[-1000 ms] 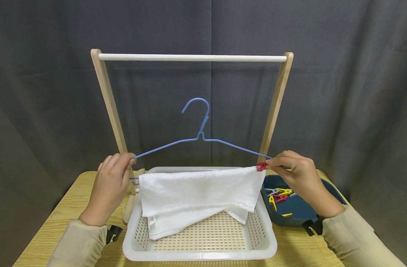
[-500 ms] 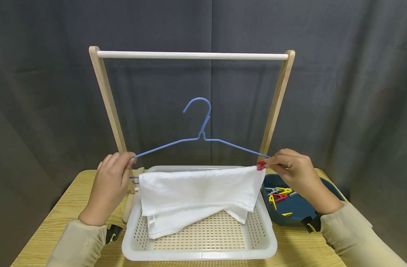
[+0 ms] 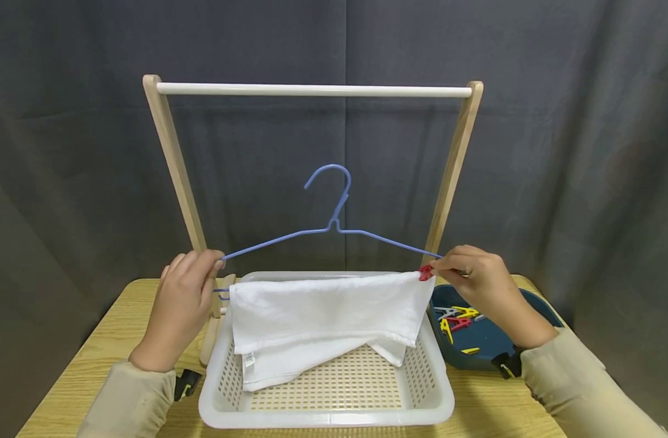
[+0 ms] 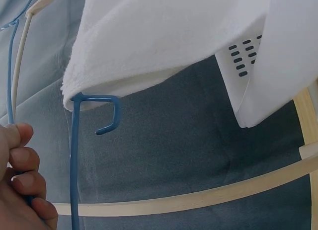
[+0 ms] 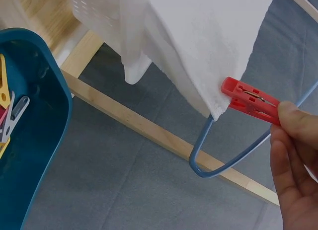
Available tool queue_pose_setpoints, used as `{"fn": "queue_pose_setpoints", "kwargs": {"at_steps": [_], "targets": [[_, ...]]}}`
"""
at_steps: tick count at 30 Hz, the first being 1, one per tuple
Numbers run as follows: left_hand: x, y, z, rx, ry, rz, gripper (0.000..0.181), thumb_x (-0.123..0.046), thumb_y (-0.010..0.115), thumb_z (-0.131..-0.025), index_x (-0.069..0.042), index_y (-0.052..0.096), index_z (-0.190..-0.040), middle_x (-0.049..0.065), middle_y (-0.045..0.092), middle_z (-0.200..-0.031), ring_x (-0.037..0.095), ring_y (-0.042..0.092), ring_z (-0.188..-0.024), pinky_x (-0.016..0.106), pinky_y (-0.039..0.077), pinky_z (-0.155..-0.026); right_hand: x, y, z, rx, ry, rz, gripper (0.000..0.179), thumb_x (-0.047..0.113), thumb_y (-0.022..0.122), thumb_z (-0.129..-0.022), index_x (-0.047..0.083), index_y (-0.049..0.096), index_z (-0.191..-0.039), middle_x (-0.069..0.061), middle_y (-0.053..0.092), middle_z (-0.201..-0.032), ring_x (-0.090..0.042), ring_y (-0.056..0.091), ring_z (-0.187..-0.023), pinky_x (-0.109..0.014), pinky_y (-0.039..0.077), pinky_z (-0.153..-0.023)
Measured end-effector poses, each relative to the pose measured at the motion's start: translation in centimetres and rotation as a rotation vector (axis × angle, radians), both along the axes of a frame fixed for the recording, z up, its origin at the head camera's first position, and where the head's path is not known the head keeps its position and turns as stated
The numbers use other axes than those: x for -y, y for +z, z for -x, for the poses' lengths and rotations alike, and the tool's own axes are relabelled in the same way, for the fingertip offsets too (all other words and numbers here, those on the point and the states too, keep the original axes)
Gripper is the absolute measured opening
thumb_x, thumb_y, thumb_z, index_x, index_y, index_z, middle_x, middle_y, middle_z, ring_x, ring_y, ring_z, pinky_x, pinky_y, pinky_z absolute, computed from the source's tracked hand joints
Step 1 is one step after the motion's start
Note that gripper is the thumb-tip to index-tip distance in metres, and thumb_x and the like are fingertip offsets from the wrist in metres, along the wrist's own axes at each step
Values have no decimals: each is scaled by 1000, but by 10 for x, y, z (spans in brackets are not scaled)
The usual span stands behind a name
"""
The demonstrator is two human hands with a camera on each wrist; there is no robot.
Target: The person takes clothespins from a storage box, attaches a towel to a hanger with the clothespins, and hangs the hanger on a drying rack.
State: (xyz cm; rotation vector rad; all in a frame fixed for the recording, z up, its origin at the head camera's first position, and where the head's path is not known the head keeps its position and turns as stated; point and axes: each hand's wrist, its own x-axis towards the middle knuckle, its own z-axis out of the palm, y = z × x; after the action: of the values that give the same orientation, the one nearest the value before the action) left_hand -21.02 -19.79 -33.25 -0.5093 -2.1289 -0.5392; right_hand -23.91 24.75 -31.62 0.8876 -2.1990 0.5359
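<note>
A blue wire hanger is held up over the basket, its hook at the top. Folded over its lower bar hangs a white towel with a small label near its lower left corner. My left hand grips the hanger's left end; in the left wrist view a small blue hook sticks out beside the towel's edge. Between thumb and fingers my right hand pinches a red clothespin, whose tip sits on the towel's top right corner at the bar.
Below the towel stands a white perforated basket on the wooden table. Behind it rises a wooden rack with a white rail. A dark teal tray at the right holds several loose clothespins.
The hanger's hook has shifted slightly right and down. My right hand and the red clothespin have edged a little left. The left hand keeps its grip.
</note>
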Motion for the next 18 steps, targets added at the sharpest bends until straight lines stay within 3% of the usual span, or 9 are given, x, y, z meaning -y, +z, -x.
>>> {"fn": "queue_pose_setpoints", "kwargs": {"at_steps": [3,12,18], "targets": [[0,1,-1,7,-7,-5,11,3,68,-93,-2,65,-102,11,57,-78,30,51,-74,42,36,-66,1,-1,0,2,-1,-7,29,-21,84,-64,0,78,-83,-8,73,-85,-21,68,-72,-36,61,-60],[2,0,-1,42,-37,-25,10,4,66,-93,-3,64,-101,12,63,-85,32,55,-80,42,36,-68,2,-4,1,14,14,-11,28,-21,84,-64,-1,78,-83,-8,73,-83,-21,68,-71,-34,61,-59],[4,0,-4,144,-73,-56,6,0,64,-97,-7,64,-97,5,59,-82,24,53,-81,42,39,-70,2,-2,0,23,8,-15,27,-21,84,-66,-1,78,-84,-7,73,-83,-19,68,-69,-32,60,-57]]}}
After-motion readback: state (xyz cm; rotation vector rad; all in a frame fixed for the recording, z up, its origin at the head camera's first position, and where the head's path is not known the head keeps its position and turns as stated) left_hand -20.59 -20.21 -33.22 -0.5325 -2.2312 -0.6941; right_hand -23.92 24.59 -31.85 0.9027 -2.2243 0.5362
